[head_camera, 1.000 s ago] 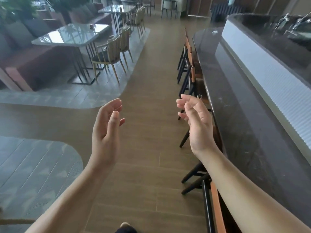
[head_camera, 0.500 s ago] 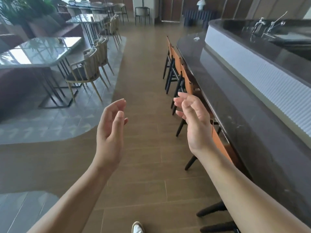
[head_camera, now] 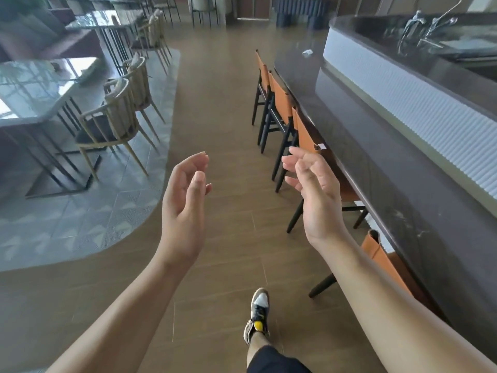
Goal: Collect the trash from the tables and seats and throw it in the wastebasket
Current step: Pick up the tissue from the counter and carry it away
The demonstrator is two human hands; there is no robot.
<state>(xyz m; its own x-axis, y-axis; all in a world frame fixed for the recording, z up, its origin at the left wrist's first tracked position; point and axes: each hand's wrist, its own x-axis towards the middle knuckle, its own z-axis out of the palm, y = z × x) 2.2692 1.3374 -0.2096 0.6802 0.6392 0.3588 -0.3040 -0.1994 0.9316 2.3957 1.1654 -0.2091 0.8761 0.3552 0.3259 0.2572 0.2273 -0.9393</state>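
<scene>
My left hand [head_camera: 185, 200] and my right hand [head_camera: 317, 195] are raised in front of me over the wooden floor, palms facing each other, fingers relaxed and holding nothing. A small white scrap of trash [head_camera: 307, 52] lies far ahead on the dark bar counter [head_camera: 376, 168]. Another small white scrap [head_camera: 322, 146] sits at the counter's near edge, just beyond my right fingertips. No wastebasket is in sight.
Orange-backed bar chairs [head_camera: 279, 103] line the counter on the right. On the left, glass-topped tables [head_camera: 40, 90] with wooden chairs [head_camera: 115, 125] stand on a grey tiled area. A wide wooden floor aisle [head_camera: 223, 109] runs ahead. My shoe [head_camera: 258, 310] steps forward.
I have walked forward along the aisle; the counter, bar chairs and tables have come closer. Both hands keep the same raised, empty pose. My foot has come into view.
</scene>
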